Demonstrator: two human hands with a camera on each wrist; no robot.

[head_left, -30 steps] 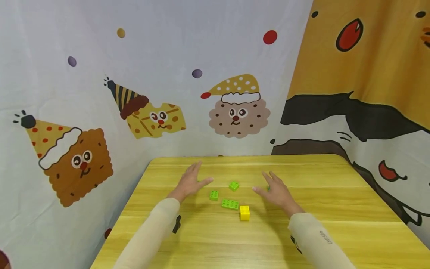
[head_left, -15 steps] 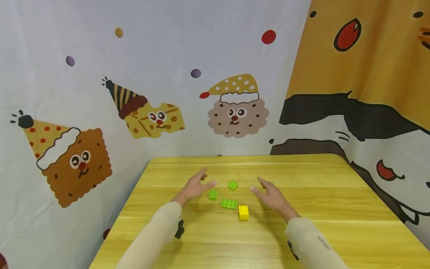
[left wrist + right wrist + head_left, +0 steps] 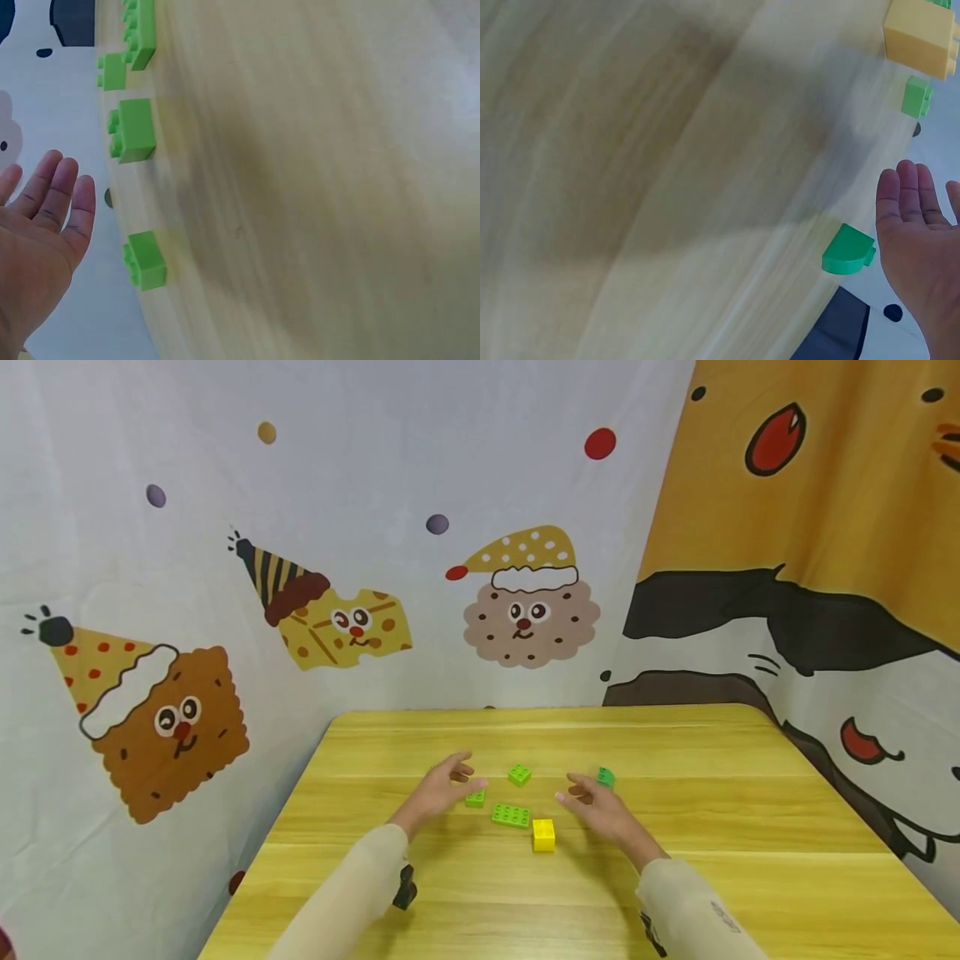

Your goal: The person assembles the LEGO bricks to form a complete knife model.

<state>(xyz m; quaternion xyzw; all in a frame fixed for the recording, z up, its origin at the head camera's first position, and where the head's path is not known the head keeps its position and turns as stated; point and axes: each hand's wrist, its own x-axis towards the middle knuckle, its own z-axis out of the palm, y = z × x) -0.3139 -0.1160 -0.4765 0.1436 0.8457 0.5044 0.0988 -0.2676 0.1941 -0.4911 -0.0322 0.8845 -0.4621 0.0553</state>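
Note:
My left hand (image 3: 438, 789) is held over the table with loosely bent fingers and nothing in it, overlapping a small light-green brick (image 3: 475, 798). Equally without a hold, my right hand (image 3: 596, 806) hovers beside a dark-green rounded brick (image 3: 606, 777). Between the hands lie a square light-green brick (image 3: 519, 774), a longer light-green brick (image 3: 511, 815) and, closer to me, a yellow brick (image 3: 543, 836). The left wrist view also has a light-green brick (image 3: 146, 260) that the left hand mostly hides from the head camera.
The wooden table (image 3: 480, 910) carries all the bricks near its middle. A printed cloth (image 3: 480, 460) with cartoon figures hangs right behind its far edge and along the left side. Dark straps (image 3: 405, 887) show at the sleeves.
Both hands have drawn lower and nearer to me, a little closer together, with their fingers bending more. The dark-green brick has come out from behind the right hand. The bricks stay put.

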